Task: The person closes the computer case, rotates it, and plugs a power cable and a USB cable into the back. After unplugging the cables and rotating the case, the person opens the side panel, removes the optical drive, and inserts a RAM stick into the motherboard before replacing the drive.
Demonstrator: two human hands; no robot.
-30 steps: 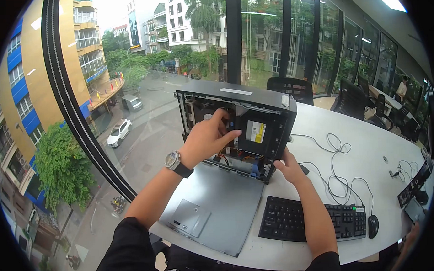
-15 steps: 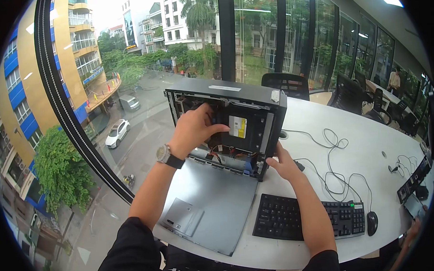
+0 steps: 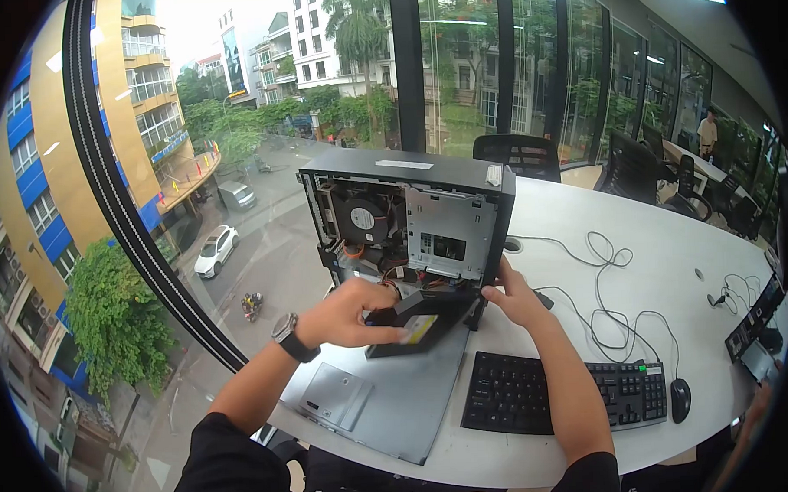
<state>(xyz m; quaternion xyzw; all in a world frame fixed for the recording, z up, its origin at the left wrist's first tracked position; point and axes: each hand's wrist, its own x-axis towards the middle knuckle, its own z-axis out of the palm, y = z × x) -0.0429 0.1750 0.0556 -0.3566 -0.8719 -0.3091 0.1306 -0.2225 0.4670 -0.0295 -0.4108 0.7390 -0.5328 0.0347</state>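
Beside tall windows (image 3: 460, 92), our left hand (image 3: 349, 313) grips the black drive unit (image 3: 438, 321), best eased clear of wires (image 3: 353, 252), while our right hand (image 3: 519, 301) grips the computer case (image 3: 452, 169) steady.

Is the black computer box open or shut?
Open. The computer box has its side uncovered, so its round fan and wires show, and a flat metal panel lies on the table.

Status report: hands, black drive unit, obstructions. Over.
Left hand holding black drive unit, tilted. Right hand gripping computer case edge. Metal side panel flat below drive unit; keyboard under right forearm.
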